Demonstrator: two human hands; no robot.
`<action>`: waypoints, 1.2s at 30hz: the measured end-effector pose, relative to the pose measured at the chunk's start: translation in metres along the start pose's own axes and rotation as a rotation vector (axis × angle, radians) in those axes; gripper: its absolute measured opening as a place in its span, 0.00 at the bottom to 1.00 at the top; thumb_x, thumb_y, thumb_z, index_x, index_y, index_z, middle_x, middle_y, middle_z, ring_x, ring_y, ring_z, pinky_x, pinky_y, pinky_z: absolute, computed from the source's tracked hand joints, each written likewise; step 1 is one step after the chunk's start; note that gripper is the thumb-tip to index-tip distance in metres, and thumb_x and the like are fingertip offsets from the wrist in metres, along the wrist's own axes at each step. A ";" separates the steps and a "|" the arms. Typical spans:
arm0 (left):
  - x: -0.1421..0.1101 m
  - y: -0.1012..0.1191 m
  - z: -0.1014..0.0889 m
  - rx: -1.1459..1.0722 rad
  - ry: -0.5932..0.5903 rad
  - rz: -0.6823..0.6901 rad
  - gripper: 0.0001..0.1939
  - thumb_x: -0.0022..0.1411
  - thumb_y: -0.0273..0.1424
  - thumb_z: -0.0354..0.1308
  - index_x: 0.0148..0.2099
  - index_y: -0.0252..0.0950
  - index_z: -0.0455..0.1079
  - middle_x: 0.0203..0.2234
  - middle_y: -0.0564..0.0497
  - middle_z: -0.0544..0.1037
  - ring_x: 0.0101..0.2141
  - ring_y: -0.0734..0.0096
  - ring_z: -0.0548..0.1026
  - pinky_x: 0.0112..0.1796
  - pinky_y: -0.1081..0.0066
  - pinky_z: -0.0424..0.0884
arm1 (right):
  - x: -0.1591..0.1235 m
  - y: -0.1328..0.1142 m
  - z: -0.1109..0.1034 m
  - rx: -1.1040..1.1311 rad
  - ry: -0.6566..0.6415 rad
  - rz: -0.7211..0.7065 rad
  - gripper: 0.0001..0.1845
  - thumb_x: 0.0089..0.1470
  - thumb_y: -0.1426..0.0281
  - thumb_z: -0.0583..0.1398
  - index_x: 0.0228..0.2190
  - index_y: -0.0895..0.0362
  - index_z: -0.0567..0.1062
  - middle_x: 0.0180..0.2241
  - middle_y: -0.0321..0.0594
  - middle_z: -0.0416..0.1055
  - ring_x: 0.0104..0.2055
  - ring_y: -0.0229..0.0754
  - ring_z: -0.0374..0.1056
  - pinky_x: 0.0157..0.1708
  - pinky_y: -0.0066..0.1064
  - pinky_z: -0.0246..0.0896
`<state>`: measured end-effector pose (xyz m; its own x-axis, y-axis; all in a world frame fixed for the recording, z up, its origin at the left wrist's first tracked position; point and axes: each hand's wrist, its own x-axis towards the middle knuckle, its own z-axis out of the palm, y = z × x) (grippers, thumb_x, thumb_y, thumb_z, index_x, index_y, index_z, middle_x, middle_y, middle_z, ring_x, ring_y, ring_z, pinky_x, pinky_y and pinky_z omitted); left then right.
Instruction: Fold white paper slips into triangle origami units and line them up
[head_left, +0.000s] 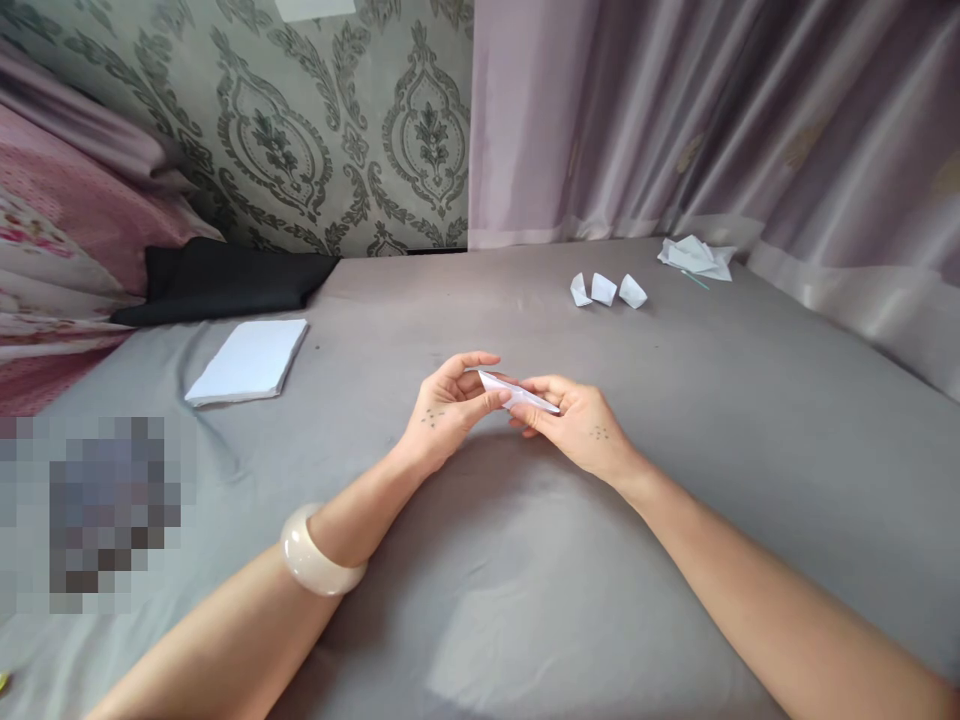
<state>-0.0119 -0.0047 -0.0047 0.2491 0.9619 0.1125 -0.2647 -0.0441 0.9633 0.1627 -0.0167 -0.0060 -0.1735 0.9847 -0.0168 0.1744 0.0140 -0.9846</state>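
Note:
Between both hands, above the grey sheet [525, 620], is a small piece of folded white paper [517, 390] with a pointed left end. My left hand [450, 405] grips its left part, thumb on the near face and index finger raised behind. On its right end, my right hand [576, 415] is closed, thumb on the near side and fingers behind. The fingers hide part of the paper's far side. Beyond the hands, to the right, stand three small folded paper pieces [604, 290], apart from both hands.
A stack of white paper [251, 362] lies at the left, near a black cloth [232, 278]. At the far right is a pile of white paper [696, 257] with a thin pale-green stick [695, 280]. Curtains [660, 110] and a patterned wall [337, 120] border the back.

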 end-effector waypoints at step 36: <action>-0.007 0.005 0.013 0.200 0.005 -0.260 0.18 0.57 0.42 0.58 0.26 0.33 0.63 0.19 0.57 0.64 0.21 0.81 0.58 0.24 0.75 0.52 | 0.000 -0.010 -0.013 0.409 -0.372 0.508 0.13 0.48 0.63 0.67 0.31 0.60 0.77 0.27 0.37 0.75 0.24 0.29 0.70 0.22 0.17 0.67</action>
<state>-0.0029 -0.0151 0.0026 0.2795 0.9492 -0.1443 -0.0044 0.1515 0.9884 0.1739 -0.0143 0.0058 -0.4970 0.7278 -0.4725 -0.0413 -0.5638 -0.8249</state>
